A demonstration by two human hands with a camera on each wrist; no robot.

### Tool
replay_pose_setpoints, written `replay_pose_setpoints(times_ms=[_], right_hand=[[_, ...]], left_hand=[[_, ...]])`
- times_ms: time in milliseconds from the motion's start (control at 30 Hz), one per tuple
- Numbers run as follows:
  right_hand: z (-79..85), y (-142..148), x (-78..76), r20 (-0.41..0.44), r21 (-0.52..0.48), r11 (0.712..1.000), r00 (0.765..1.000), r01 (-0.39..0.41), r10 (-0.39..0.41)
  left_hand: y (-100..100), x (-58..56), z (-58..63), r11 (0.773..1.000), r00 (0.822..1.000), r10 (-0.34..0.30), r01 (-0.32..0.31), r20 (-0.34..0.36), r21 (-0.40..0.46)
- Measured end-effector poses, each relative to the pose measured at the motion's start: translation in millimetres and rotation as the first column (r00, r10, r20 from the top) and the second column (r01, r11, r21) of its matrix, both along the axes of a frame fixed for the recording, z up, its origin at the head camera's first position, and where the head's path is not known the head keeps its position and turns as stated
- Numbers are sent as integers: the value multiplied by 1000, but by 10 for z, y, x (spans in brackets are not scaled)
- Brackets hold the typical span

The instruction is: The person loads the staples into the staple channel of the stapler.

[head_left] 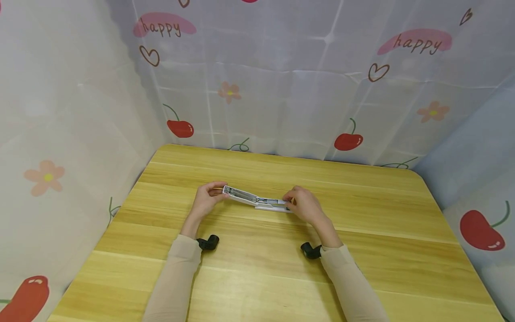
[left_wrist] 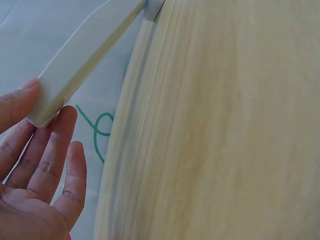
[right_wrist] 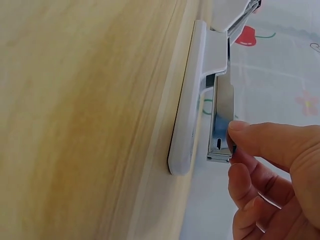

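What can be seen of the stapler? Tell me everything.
The white stapler, apparently plastic, is opened wide. Its base appears to rest on the wood-look table; the top arm slants up leftward, its metallic-looking inside exposed. The left grip holds that arm's end; the right grip pinches the free end of the silvery magazine, which stands apart from the base.

Bare hands (head_left: 204,202), plain beige long sleeves (head_left: 173,277), a pair of black elbow-shaped wrist cameras (head_left: 210,242)

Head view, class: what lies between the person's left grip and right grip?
A white stapler, opened out, spans the stretch from the left grip to the right grip; this shows in the head view.
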State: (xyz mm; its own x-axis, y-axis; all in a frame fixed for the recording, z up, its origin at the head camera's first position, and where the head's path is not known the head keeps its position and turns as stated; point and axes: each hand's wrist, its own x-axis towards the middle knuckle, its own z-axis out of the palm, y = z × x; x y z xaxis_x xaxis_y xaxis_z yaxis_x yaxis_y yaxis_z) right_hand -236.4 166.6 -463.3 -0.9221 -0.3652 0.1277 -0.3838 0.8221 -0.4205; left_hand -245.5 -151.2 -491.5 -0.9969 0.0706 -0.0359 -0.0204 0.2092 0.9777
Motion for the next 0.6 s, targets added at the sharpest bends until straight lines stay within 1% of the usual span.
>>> replay_pose_setpoints(times_ms=[133,233,500,600], right_hand=[[-10,3,-1,-4,-5,1000,1000,-5,5],[-14,14,7,9,-27,1000,1000,-4,4],[-56,121,34,57,-151,988,998,11,-2],[-88,174,46,91,-207,977,996,40,-22]], left_hand=[[5,8,9,1000,1000,-1,1,-5,4],[6,13,15,1000,1000,-2,2,-9,10],[6,21,17,1000,1000,-7,8,-13,10],[8,19,19,1000,1000,-5,5,-13,7]])
